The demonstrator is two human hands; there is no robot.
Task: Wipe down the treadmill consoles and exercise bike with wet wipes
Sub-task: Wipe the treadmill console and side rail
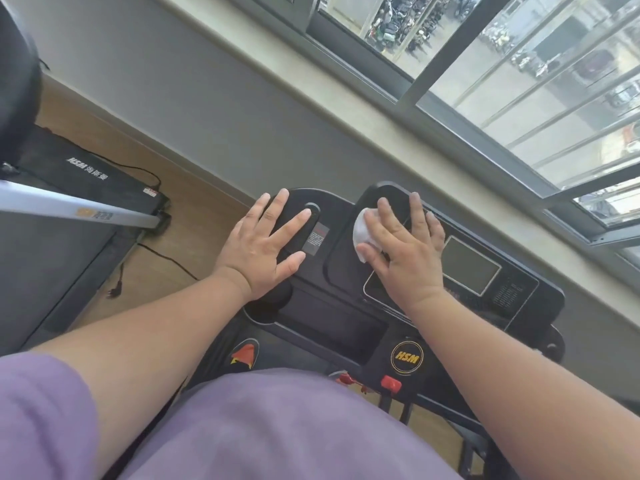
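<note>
A black treadmill console (519,289) with a grey screen (469,265) and a round HSM badge (407,356) stands in front of me. My left hand (266,247) lies flat with spread fingers on the console's left part. My right hand (405,251) presses a white wet wipe (362,233) flat against the console's middle panel, just left of the screen. Most of the wipe is hidden under the palm and fingers.
A second treadmill (90,174) with a silver rail (69,206) stands to the left, its black power cable (162,258) lying on the wooden floor. A grey wall (207,109) and a window sill (346,109) run behind the console, below a sliding window.
</note>
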